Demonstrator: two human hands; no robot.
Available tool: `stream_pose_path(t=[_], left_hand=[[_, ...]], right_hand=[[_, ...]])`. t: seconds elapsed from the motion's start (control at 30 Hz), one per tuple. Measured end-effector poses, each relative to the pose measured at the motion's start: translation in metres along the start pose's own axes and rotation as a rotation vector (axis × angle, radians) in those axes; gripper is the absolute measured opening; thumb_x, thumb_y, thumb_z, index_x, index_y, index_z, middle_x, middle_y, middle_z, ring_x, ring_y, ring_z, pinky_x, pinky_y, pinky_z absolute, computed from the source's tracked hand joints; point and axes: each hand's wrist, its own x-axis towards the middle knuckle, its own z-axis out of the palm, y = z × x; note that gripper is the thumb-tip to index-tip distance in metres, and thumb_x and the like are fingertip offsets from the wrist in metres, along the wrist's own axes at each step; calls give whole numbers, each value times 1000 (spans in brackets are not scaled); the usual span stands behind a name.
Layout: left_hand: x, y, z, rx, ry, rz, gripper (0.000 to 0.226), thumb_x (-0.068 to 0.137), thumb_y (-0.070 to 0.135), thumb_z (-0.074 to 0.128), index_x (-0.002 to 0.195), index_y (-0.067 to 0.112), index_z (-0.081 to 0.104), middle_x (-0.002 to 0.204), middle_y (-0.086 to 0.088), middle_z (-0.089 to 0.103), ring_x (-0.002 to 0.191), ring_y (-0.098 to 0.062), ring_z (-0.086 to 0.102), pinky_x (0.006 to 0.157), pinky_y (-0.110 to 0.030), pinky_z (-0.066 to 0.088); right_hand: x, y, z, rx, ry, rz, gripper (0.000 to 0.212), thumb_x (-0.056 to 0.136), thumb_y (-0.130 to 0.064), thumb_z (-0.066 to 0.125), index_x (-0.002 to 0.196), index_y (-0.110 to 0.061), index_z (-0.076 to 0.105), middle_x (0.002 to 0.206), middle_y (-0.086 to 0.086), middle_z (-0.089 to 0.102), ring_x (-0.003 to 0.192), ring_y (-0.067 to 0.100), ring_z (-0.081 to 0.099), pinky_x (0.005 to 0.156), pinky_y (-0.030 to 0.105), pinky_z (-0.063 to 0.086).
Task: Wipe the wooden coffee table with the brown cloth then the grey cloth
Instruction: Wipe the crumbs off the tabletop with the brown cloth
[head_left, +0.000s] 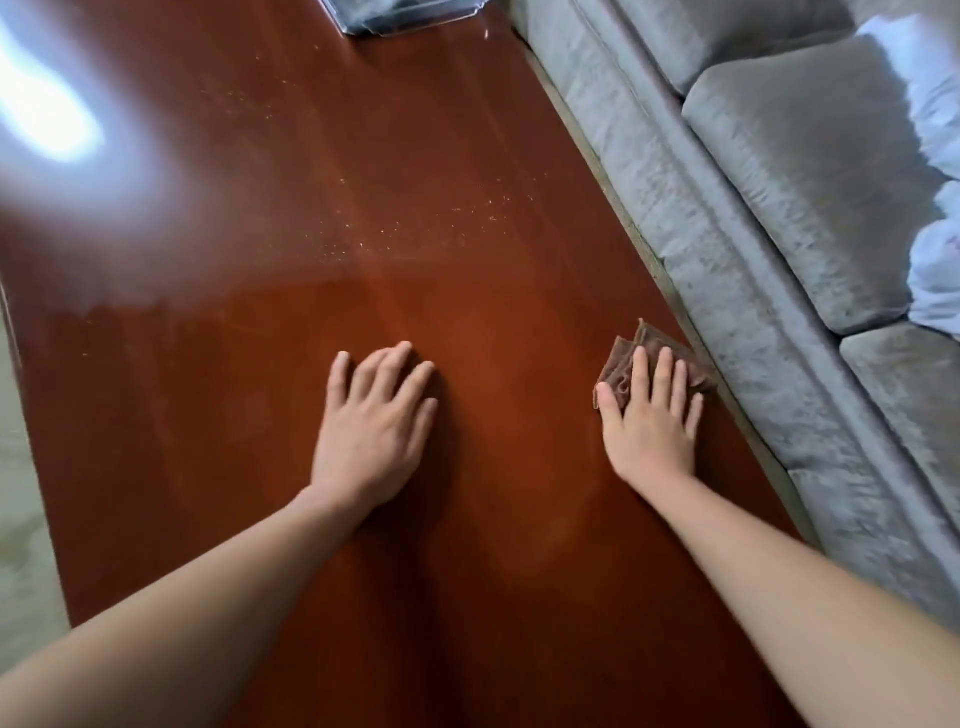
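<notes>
The glossy red-brown wooden coffee table (291, 171) fills most of the head view. My right hand (652, 415) lies flat with straight fingers on the folded brown cloth (623, 358), pressing it onto the table close to the right edge. My left hand (376, 421) rests flat on the bare wood near the middle, fingers spread, holding nothing. Pale crumbs or dust specks (415, 228) are scattered on the surface farther from me. No grey cloth shows.
A grey sofa (779, 171) with cushions runs along the table's right edge, with white fabric (935, 260) on it. A clear plastic container (405, 13) sits at the table's far end. Pale floor (21, 467) lies left of the table. Bright glare reflects at upper left.
</notes>
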Motion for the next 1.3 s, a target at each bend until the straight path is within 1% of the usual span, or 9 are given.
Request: stream_pose_path(t=[0.07,0.2,0.33,0.47,0.57,0.73,0.87,1.0,1.3], left_hand=[[5,17,5,10,-2,-17,53,108,45,32,150,21,53,160,-8,44,148,-31,37,126,-59,17],[6,15,6,11,28,-39,52,108,42,33,150,20,54,160,-8,44,146,-32,39,126,-57,17],[8,19,7,23,32,-59,52,107,43,34,149,18,53,159,-8,44,147,-33,37,126,-58,17],[9,20,6,26,25,-67,52,107,44,34,148,19,52,159,-8,42,146,-33,37,126,-57,15],[10,20,8,28,13,-76,51,108,45,33,148,20,51,159,-7,42,146,-32,36,126,-58,16],[8,20,9,35,27,-72,51,109,46,28,149,22,49,160,-6,40,148,-31,35,126,-58,15],[8,20,10,26,37,-67,50,109,43,28,149,21,49,160,-6,41,147,-32,36,126,-57,16],[8,20,7,12,26,-68,51,109,42,27,149,21,49,160,-7,41,148,-33,35,126,-57,15],[9,19,6,-62,0,-83,52,108,44,26,149,19,47,160,-9,37,149,-34,30,126,-58,10]], right_hand=[[-28,-23,12,25,42,-25,84,99,-67,9,168,-19,10,175,15,8,162,33,4,126,63,12],[-146,-21,51,-135,41,-708,81,99,-65,41,166,-22,25,174,12,14,161,32,9,122,61,19],[-143,26,57,-237,21,-1022,83,94,-75,45,164,-36,27,174,2,20,161,25,15,122,55,19],[-40,39,33,-163,50,-739,80,100,-72,28,166,-30,15,175,4,12,162,27,8,123,60,21],[45,29,1,-110,48,-415,80,100,-72,15,167,-29,4,176,4,-1,162,25,-2,129,56,6],[107,-36,-29,99,7,44,78,104,-68,16,168,-27,-2,176,8,-9,161,30,-10,127,61,-2],[47,-69,-11,-9,59,-292,78,103,-66,15,168,-24,4,176,8,-2,162,31,-5,127,61,-1],[-49,-24,17,-93,17,-571,77,103,-69,21,168,-30,7,176,2,-3,162,24,-8,129,59,4],[-178,158,48,-138,-130,-129,80,104,-70,12,168,-23,1,176,4,-8,162,27,-6,125,64,19]])
